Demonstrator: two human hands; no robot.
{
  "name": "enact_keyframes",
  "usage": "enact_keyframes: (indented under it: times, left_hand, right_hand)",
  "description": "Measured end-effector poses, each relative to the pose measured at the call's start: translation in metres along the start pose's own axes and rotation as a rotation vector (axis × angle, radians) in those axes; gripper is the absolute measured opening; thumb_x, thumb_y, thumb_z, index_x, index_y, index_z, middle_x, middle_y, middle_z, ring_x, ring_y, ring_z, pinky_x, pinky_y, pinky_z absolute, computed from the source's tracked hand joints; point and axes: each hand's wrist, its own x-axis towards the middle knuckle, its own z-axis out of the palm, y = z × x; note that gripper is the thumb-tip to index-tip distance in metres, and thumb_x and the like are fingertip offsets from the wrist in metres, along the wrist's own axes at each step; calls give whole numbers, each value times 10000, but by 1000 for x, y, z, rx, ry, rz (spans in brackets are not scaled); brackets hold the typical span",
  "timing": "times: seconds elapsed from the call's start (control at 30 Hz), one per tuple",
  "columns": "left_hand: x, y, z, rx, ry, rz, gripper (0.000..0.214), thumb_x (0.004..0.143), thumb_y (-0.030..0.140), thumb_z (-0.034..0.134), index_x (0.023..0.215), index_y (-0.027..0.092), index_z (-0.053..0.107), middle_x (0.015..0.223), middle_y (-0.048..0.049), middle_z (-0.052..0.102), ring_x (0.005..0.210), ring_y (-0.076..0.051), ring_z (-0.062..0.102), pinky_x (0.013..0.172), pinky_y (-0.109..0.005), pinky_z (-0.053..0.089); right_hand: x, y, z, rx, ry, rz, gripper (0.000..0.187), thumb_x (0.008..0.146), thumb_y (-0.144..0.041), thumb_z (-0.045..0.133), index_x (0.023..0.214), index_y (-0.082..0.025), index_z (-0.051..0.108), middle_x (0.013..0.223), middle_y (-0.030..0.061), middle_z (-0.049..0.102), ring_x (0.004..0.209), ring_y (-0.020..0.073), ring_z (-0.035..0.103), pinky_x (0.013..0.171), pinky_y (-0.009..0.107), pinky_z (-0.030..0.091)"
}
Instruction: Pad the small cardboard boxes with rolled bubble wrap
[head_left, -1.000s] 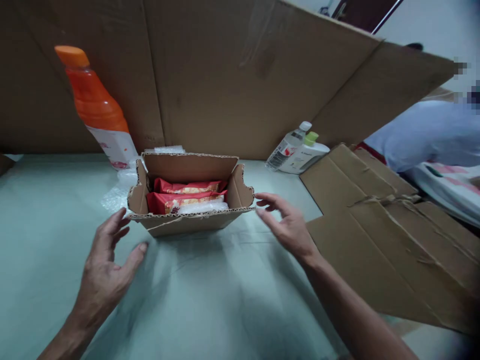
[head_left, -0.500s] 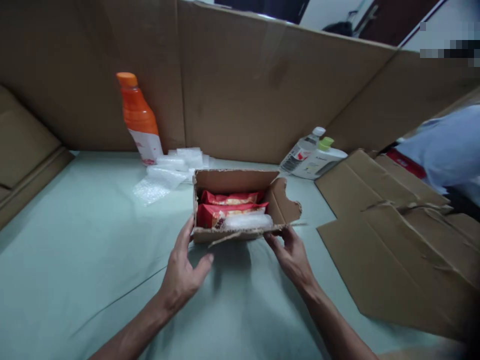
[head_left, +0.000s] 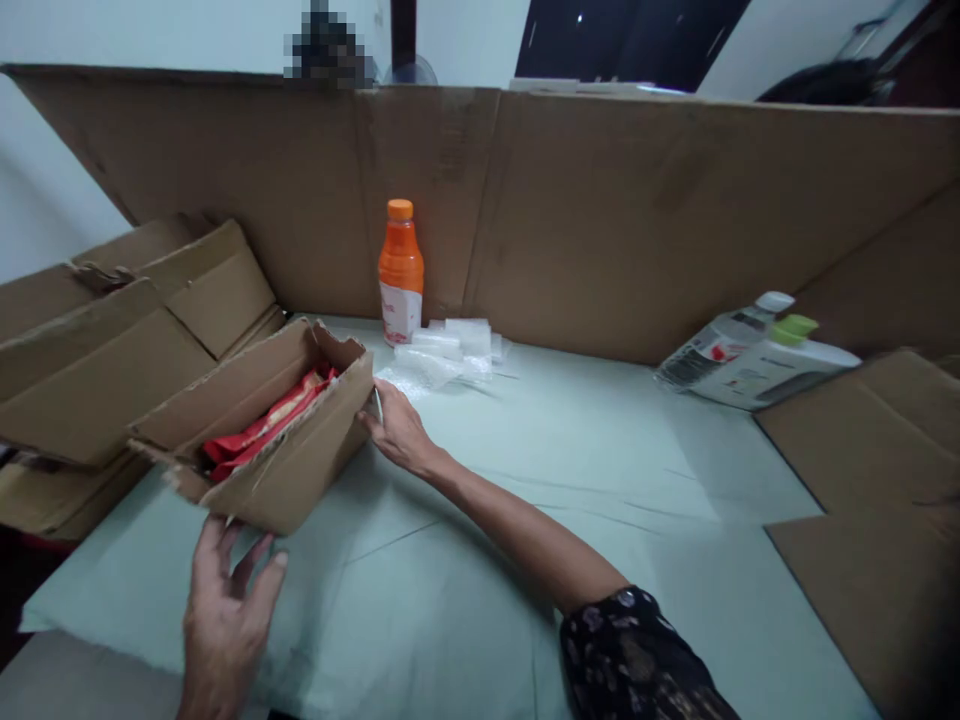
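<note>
An open-topped cardboard box (head_left: 300, 465) with torn edges sits slanted at the left, holding red printed packets (head_left: 262, 425). My right hand (head_left: 399, 425) grips its right end, the thumb on the near side and the other fingers partly hidden behind it. Below the near left corner, my left hand (head_left: 229, 580) supports the box with its fingertips at the bottom edge. The left thumb stands away from the cardboard. I cannot tell whether the box's underside touches the table.
An orange-capped bottle (head_left: 401, 275) stands at the back beside folded bubble wrap (head_left: 450, 350). A clear bottle (head_left: 720, 340) and a white bottle (head_left: 776, 370) lean at the back right. Other cardboard boxes (head_left: 82, 370) lie left; cardboard flaps (head_left: 862, 450) lie right. A cardboard wall (head_left: 637, 200) closes the back.
The box has moved left with both hands and turned at an angle. The right hand has shifted to its right end, the left to its near bottom corner. The view has swung left.
</note>
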Motion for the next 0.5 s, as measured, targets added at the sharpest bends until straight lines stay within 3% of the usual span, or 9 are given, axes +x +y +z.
enact_keyframes:
  times: [0.1,0.2,0.37,0.5]
  left_hand:
    - [45,0,23,-14,-36,90,956,730,393,757,1572,210,344,1583,-185,406,1460,-374,413,1104,-524,495]
    - [90,-2,44,-27,-62,167,909,767,380,731,1568,192,343,1561,-196,430,1460,-358,419,1178,-534,409]
    - [161,-12,76,-8,-53,238,821,815,428,684,1531,170,376,1568,-208,403,1476,-339,394,1242,-537,300]
    - [222,-24,100,3,-34,250,841,817,419,672,1536,122,353,1583,-236,365,1501,-353,344,1263,-550,238]
  right_hand:
    - [36,2,38,-29,43,71,579,881,-240,609,1420,-141,419,1429,191,543,1343,300,522,1149,489,432]
    - [67,9,66,-89,3,84,697,843,-254,648,1461,-144,345,1519,213,453,1411,308,477,1181,483,420]
    - [132,18,91,-157,-99,86,617,810,-249,660,1371,-159,419,1370,176,604,1244,306,614,1054,463,532]
    - [177,23,105,-233,-161,83,644,820,-294,652,1387,-85,429,1331,220,635,1164,339,651,980,460,556]
